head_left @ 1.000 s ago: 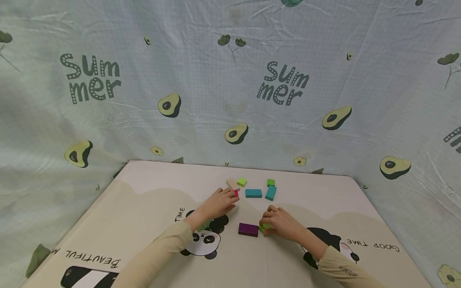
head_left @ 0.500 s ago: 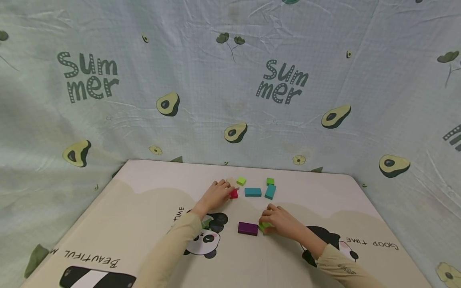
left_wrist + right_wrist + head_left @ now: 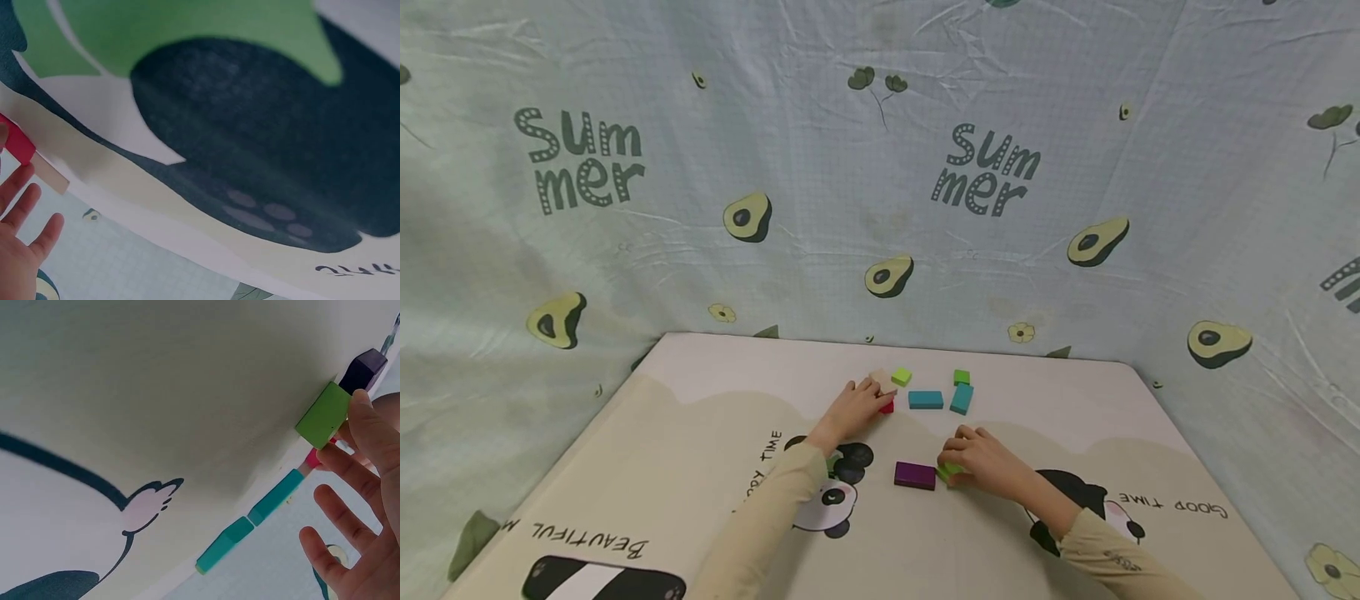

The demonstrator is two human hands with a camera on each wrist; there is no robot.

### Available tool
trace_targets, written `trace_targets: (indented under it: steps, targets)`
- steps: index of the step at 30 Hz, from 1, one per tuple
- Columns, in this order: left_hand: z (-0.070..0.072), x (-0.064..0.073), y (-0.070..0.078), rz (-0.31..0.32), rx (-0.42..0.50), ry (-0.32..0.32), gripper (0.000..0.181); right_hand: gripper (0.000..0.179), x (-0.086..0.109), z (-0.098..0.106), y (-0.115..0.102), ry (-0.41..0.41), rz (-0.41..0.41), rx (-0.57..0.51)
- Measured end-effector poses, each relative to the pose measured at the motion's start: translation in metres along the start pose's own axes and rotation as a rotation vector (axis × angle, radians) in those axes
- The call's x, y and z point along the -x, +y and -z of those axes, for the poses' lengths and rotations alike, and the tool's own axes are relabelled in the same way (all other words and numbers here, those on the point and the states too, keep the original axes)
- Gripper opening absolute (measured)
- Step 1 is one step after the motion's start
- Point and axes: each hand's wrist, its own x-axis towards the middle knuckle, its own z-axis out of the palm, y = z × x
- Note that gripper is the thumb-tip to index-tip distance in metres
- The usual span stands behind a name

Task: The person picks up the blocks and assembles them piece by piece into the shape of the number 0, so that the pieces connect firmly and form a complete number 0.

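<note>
The left hand [image 3: 852,410] has just shifted leftward, its fingers pinching the red block [image 3: 17,145] toward the bench's [image 3: 992,550] far edge; so both hands look occupied, the right hand [image 3: 983,460] still pinching a green block [image 3: 323,417] beside the purple block [image 3: 914,476]. I count one red, one purple, one beige block [image 3: 51,175], two teal blocks [image 3: 926,400], three green.

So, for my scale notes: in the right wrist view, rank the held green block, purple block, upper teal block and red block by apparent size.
Green block
Purple block and upper teal block: too alike to rank
Red block, partly hidden
</note>
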Motion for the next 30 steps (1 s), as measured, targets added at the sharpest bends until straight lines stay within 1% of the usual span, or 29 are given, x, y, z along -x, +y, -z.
trace_targets:
  steps: [3, 6, 11, 18, 21, 26, 30]
  targets:
    - [0.001, 0.0, 0.001, -0.001, -0.011, -0.005, 0.032, 0.025, 0.001, -0.001, 0.0, 0.006, 0.008, 0.026]
    - [0.001, 0.0, 0.001, -0.006, -0.041, -0.021, 0.029, 0.026, 0.002, -0.002, 0.001, 0.012, 0.019, 0.051]
    - [0.003, 0.002, 0.001, -0.033, -0.068, -0.041, 0.026, 0.027, 0.003, -0.003, 0.002, 0.014, 0.026, 0.062]
    - [0.008, 0.005, 0.001, -0.056, -0.009, -0.055, 0.028, 0.026, 0.003, -0.002, 0.002, 0.008, 0.026, 0.054]
    - [0.009, 0.008, 0.002, -0.068, 0.01, -0.039, 0.028, 0.027, 0.002, -0.002, 0.002, 0.001, 0.021, 0.043]
    - [0.013, 0.013, 0.003, -0.078, 0.043, 0.009, 0.029, 0.028, 0.002, -0.002, 0.001, -0.006, 0.013, 0.035]
    - [0.018, 0.02, 0.005, -0.077, 0.067, 0.004, 0.032, 0.028, 0.002, -0.002, 0.001, -0.008, 0.011, 0.036]
